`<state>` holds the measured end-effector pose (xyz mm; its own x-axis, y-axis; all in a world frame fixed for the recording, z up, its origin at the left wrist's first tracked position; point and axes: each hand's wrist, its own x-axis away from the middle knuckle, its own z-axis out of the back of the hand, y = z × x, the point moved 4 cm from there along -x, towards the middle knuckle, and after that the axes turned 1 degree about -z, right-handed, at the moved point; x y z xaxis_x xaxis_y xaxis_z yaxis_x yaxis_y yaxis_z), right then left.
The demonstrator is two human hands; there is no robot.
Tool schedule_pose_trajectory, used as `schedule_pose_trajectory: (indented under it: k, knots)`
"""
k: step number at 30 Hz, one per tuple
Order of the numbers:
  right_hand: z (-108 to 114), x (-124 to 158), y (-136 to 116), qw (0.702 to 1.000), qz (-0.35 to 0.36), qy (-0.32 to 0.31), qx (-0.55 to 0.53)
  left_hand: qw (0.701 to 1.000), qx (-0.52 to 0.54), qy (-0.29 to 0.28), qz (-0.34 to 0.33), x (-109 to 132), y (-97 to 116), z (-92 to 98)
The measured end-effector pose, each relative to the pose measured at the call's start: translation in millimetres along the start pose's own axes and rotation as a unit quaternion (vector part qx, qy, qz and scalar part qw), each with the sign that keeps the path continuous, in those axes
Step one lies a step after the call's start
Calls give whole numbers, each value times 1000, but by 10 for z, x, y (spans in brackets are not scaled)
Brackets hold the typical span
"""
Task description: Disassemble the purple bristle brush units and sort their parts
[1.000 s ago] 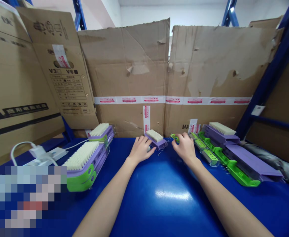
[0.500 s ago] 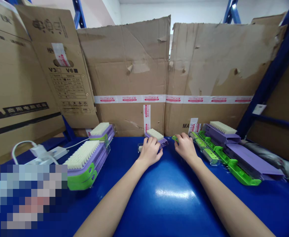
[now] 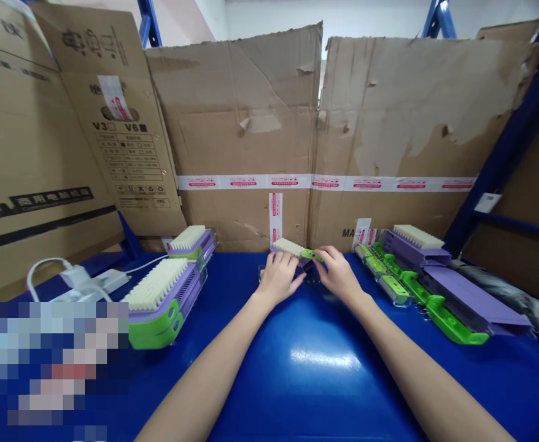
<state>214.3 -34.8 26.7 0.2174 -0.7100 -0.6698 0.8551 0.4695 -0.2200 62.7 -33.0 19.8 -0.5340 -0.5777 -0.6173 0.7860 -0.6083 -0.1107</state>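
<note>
At the far middle of the blue table, my left hand [image 3: 276,276] is closed over a small purple brush [image 3: 288,247] with cream bristles facing up. Its fingers lie across the near side, hiding most of the purple body. Between thumb and fingers my right hand [image 3: 339,273] pinches a small green plastic piece [image 3: 310,253] with holes. That piece is at the right end of the brush; whether it is seated there, I cannot tell. A clear plastic part [image 3: 263,271] shows at the left of my left hand.
Purple-and-green bristled brushes [image 3: 155,294] stand on the left. To the right lie green clip-like parts [image 3: 435,307], purple housings [image 3: 476,298] and clear-and-green parts [image 3: 391,285]. A white power strip [image 3: 106,282] with cables sits far left. Cardboard sheets [image 3: 242,147] wall the back.
My right hand has moved left with the green piece, bringing it to the brush's right end. My left hand stays on the brush. The view has shifted slightly.
</note>
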Motion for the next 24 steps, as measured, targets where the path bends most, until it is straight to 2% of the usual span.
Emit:
schedule_pose_trajectory:
  k: [2, 5, 8, 10, 17, 21, 24]
  knots:
    - [-35, 14, -81, 999, 24, -23, -30, 999, -1, 24, 22, -11, -47, 56]
    - [-79, 27, -186, 996, 53, -45, -64, 999, 11, 27, -23, -23, -80, 118]
    - [-102, 31, -256, 990, 97, -28, -101, 997, 39, 6, -67, -31, -107, 156]
    - [-109, 35, -275, 984, 127, -8, -125, 995, 70, -1, -65, -42, -132, 184]
    - [-99, 41, -303, 973, 160, 24, -167, 984, 175, -27, -3, -77, -174, 223]
    - [-80, 46, -354, 974, 150, 14, -172, 951, 295, -67, 62, -95, -272, 233]
    - [-76, 53, -348, 982, 120, -1, -144, 932, 334, -69, 125, -89, -440, 245]
